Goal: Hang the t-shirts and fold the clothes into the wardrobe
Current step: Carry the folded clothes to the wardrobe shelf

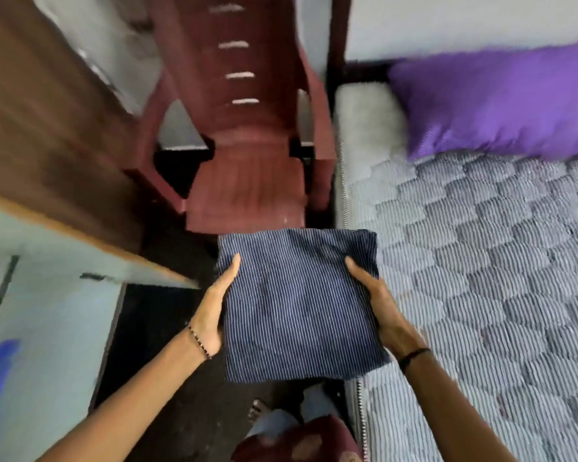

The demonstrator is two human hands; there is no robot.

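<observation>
A folded navy pinstriped garment (297, 305) hangs in the air in front of me, a flat square held level above the dark floor. My left hand (214, 308) grips its left edge, thumb on top and fingers hidden underneath. My right hand (374, 301) grips the right edge the same way. The garment's right side reaches over the edge of the bed (481, 278). The picture is blurred by motion.
A dark red plastic chair (247, 155) stands just beyond the garment. A brown wooden panel (47, 121) and a pale blue surface (47, 311) are on the left. A purple pillow (501, 101) lies on the bed's patterned grey cover.
</observation>
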